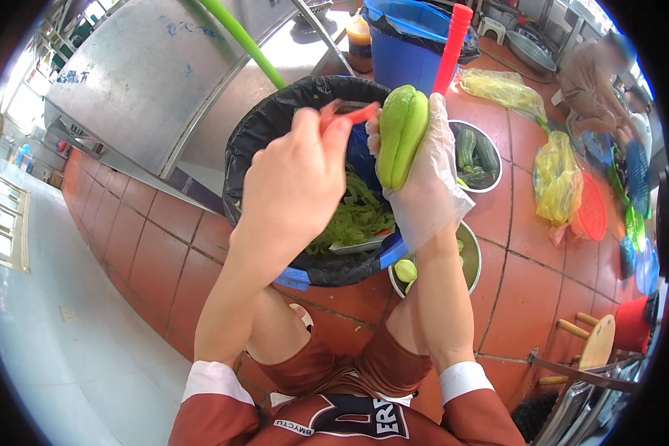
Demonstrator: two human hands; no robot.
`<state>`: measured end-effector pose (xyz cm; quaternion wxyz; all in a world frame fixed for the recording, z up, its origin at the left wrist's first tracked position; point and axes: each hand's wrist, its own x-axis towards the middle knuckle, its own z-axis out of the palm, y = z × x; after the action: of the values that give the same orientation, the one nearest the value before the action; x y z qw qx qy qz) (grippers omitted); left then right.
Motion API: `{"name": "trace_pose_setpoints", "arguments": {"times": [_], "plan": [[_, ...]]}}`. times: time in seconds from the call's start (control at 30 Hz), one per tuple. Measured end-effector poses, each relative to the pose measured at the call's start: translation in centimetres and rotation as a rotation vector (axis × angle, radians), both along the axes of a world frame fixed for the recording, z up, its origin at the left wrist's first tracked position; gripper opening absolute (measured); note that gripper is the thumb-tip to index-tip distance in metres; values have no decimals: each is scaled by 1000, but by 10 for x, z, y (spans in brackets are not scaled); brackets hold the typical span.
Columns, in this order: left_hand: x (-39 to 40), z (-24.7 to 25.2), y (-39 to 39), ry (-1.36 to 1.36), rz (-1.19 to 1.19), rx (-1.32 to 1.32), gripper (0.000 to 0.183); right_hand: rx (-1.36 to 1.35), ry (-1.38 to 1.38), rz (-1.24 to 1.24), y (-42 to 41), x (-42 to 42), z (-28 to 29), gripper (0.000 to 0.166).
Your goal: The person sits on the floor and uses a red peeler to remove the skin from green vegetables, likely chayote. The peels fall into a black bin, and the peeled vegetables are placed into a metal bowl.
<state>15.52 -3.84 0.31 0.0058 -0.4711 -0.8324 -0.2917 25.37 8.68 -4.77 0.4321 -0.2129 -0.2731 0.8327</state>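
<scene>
My bare left hand (292,173) grips a red peeler (359,114), blurred, just left of a chayote (403,136). Its blade cannot be made out. My right hand (432,184), in a clear plastic glove, holds the pale green chayote upright, with the long groove facing up at me. Both hands are above a blue bin lined with a black bag (279,111). Green peelings (362,214) and a white dish (362,244) lie inside it. Under my right forearm, a metal bowl (475,267) is partly hidden and holds pale green pieces (406,271).
A bowl of dark green squash or cucumbers (475,156) stands on the tiles. Ahead are a blue bucket (401,56) and a steel table (128,72). Yellow plastic bags (557,178), a red basket (590,206) and a wooden stool (599,343) are to the right. A person (591,83) crouches at upper right.
</scene>
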Motion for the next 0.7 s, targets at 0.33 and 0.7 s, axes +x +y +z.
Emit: {"name": "trace_pose_setpoints", "arguments": {"times": [0.33, 0.7], "plan": [[14, -15, 53, 35, -37, -28, 41, 499, -251, -57, -15, 7, -9, 61], [43, -71, -15, -34, -49, -100, 30, -129, -138, -121, 9, -1, -10, 59]]}}
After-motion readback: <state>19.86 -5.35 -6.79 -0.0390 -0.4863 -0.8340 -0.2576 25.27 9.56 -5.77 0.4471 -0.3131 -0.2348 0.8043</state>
